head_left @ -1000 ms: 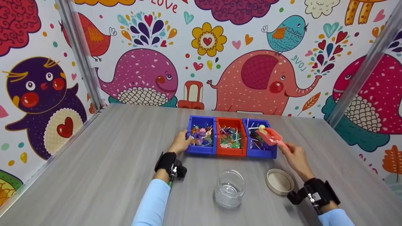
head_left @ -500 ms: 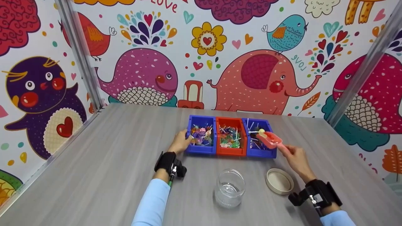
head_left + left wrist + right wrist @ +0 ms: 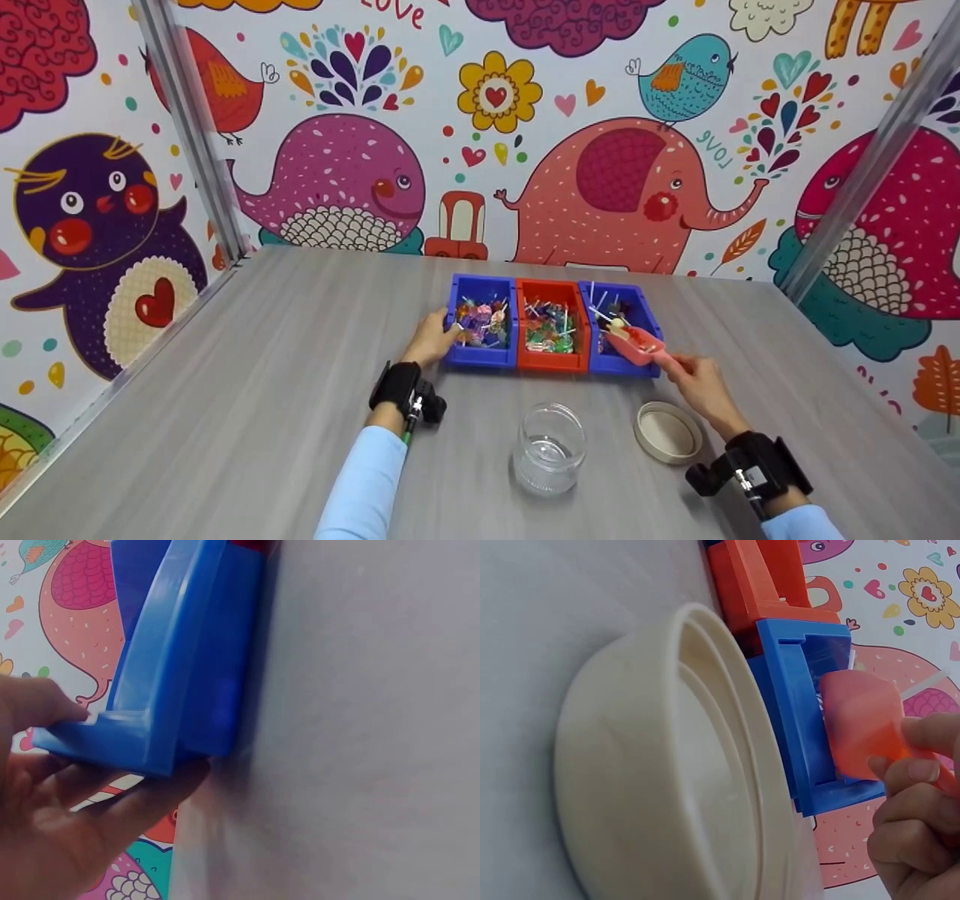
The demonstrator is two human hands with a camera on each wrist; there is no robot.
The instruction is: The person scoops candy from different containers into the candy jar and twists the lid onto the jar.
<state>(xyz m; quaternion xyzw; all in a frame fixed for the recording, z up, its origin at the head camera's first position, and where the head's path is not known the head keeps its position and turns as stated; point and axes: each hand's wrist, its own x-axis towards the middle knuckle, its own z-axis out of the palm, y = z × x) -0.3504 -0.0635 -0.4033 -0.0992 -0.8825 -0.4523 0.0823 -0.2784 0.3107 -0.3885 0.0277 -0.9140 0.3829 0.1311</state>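
Note:
My right hand (image 3: 703,388) grips the handle of a pink scoop (image 3: 636,346), whose bowl is tilted over the right blue bin (image 3: 624,366). A pale yellow lollipop (image 3: 617,324) lies at the scoop's front edge, its white stick pointing up and left. The left blue bin (image 3: 480,358) is held at its outer left wall by my left hand (image 3: 430,341); in the left wrist view the thumb is on top of the rim and the fingers are underneath. Between the two stands a red bin (image 3: 551,363). All three contain wrapped lollipops.
A lidless glass jar (image 3: 549,454) stands on the grey table (image 3: 300,390) in front of the bins. To its right lies a cream round lid (image 3: 667,433), hollow side up, close to my right wrist. A patterned wall (image 3: 465,150) rises behind the table.
The scoop has moved slightly down and left, lower into the right blue bin, and the pale lollipop's stick now points more upward. My left hand stays on the left bin.

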